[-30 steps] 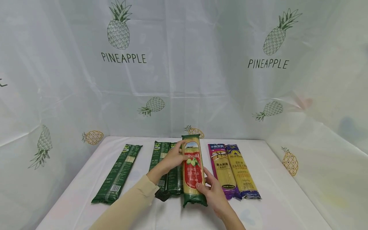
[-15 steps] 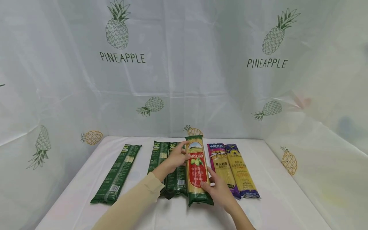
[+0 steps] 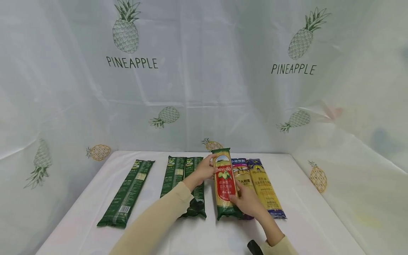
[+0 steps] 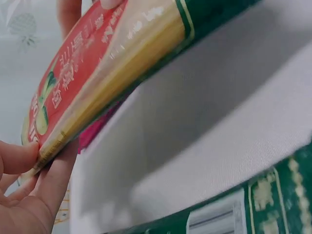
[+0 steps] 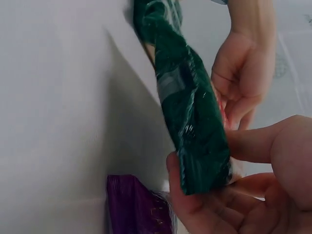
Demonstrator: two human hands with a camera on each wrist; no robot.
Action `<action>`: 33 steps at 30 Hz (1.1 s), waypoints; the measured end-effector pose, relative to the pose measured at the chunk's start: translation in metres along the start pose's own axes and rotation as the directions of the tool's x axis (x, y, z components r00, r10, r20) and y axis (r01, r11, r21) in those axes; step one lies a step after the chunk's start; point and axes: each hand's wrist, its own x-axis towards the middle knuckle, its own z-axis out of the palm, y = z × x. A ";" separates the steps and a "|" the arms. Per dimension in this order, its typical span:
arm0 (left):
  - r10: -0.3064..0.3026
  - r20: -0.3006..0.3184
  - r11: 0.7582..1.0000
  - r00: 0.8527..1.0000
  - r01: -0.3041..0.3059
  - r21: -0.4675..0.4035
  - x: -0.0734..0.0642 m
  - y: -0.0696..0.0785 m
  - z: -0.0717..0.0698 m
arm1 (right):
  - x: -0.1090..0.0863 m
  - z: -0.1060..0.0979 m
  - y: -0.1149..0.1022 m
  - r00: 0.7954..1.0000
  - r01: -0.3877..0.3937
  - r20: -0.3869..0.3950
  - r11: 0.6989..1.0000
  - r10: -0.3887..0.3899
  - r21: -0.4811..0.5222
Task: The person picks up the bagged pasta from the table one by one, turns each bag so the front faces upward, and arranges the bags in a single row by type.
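Note:
Both hands hold a green, gold and red pack of spaghetti with its printed front facing up. The left hand grips its upper left edge, thumb on the front and fingers beneath, as the left wrist view shows at the pack's side. The right hand grips the lower right edge; in the right wrist view its fingers curl under the green end. The pack is lifted off the table, casting a shadow. It partly covers a purple-and-yellow pasta pack lying below.
A yellow-and-blue pasta pack lies at the right. Two green packs, the nearer one and its neighbour, lie side by side left of centre. Another green pack lies alone at the left. A pineapple-print curtain rises behind the white table.
Both hands have carried the held spaghetti pack to the right, from beside the green packs to over the purple-and-yellow one. The other packs stay in place.

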 end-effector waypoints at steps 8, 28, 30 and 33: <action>-0.043 -0.034 0.996 0.998 0.045 0.071 0.011 -0.014 0.008 | 0.013 0.004 -0.002 1.000 -0.002 -0.004 0.983 0.001 -0.185; -0.029 -0.020 0.928 0.999 0.034 0.371 0.014 -0.013 0.018 | 0.018 0.013 0.010 1.000 -0.013 -0.007 0.968 0.011 -0.252; -0.043 -0.003 0.930 0.999 0.041 0.365 0.016 -0.015 0.016 | 0.017 0.014 0.013 1.000 -0.014 -0.002 0.970 0.013 -0.244; -0.079 0.013 0.926 0.997 0.069 0.372 0.020 -0.020 0.014 | 0.017 0.014 0.015 1.000 -0.020 0.006 0.972 0.022 -0.235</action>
